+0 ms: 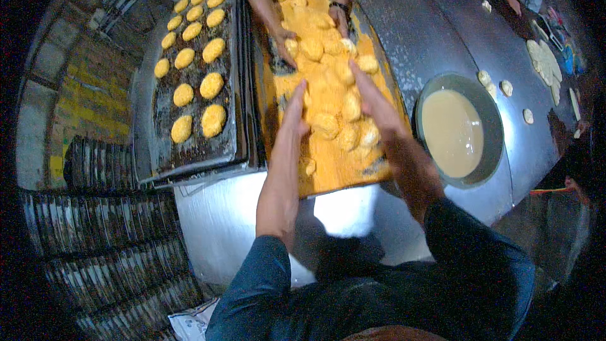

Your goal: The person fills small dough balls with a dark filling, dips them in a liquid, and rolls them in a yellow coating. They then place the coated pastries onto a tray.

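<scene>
Before me is a tray of yellow crumbs (331,175), with a heap of crumb-coated dough pieces (326,125) along its middle. My left hand (297,111) reaches in at the heap's left side, on edge with the palm turned inward. Opposite it, my right hand (371,94) is at the heap's right side, near or touching the coated pieces. Both hands are slightly blurred, and neither is closed around a piece. Across the tray, another person's two hands (285,45) (339,16) also reach into the crumbs around the dough.
Left of the crumbs, a dark baking tray (165,99) atop a stack carries rows of yellow-coated dough rounds (183,94). To the right stands a round basin (494,128) of pale liquid (452,132). Dough pieces (506,87) lie on the metal table (402,23). Stacked trays (104,227) fill the lower left.
</scene>
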